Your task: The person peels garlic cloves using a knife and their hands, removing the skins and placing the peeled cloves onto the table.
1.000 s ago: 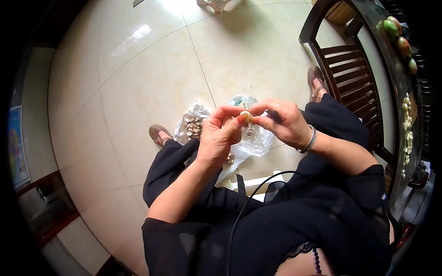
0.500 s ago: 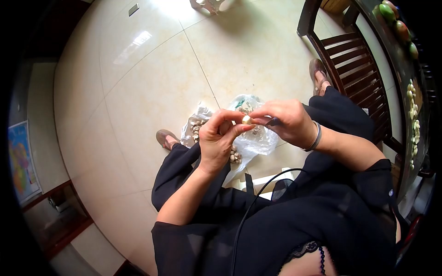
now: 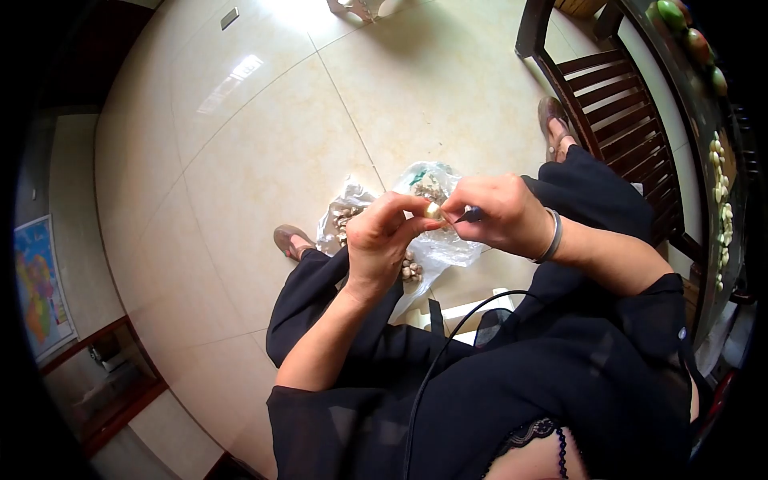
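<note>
Before my chest, over plastic bags, both hands meet around a small pale piece that looks like a garlic clove (image 3: 433,210). My left hand (image 3: 379,240) pinches it between thumb and fingertips. My right hand (image 3: 501,216) is closed on a small dark knife (image 3: 470,215), its fingertips touching or nearly touching the clove. Below them a white plastic bag (image 3: 452,254) lies spread, with papery scraps (image 3: 429,189) on it. Brownish unpeeled cloves (image 3: 411,270) show below my left hand, and more (image 3: 342,220) lie in a bag to its left. My hands partly cover these.
At the right, a dark table (image 3: 694,104) carries a row of pale peeled pieces (image 3: 720,192) and several green-red fruits (image 3: 697,46). A slatted wooden chair (image 3: 612,96) stands beside it. A black cable (image 3: 452,332) crosses my lap. A stool (image 3: 360,6) stands on the tiles.
The pale clove has turned slightly between my left fingertips. My right hand has tilted, so more of the dark knife shows. The view has shifted a little.
</note>
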A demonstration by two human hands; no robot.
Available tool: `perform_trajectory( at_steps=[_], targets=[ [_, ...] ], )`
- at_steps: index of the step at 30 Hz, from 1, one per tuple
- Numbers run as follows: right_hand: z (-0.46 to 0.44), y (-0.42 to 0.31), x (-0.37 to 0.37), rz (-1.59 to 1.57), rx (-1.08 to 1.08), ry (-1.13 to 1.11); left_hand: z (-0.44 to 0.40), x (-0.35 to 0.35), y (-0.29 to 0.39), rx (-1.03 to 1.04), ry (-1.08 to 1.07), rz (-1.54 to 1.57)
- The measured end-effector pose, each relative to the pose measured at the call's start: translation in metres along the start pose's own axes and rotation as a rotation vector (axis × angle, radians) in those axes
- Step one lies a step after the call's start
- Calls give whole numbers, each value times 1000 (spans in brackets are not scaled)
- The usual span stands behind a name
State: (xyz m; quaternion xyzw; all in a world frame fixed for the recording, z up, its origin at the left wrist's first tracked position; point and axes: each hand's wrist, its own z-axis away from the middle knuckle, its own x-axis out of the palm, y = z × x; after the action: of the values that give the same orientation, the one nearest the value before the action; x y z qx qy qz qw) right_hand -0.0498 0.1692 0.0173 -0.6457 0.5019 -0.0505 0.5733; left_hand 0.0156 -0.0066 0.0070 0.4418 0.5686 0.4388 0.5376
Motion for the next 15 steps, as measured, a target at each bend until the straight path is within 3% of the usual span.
perform_trajectory(
  at_steps=[6, 8, 12, 15],
  targets=[
    [-1, -4, -3, -85, 192, 13, -1, -2, 2, -179, 9, 362],
    [-1, -3, -2, -115, 210, 34, -3, -6, 8, -429, -17, 594],
    [-6, -9, -9, -125, 233, -62, 0, -8, -6, -453, -127, 898],
    [-4, -6, -7, -39, 218, -155, 0, -8, -8, -450, -152, 924]
  ],
)
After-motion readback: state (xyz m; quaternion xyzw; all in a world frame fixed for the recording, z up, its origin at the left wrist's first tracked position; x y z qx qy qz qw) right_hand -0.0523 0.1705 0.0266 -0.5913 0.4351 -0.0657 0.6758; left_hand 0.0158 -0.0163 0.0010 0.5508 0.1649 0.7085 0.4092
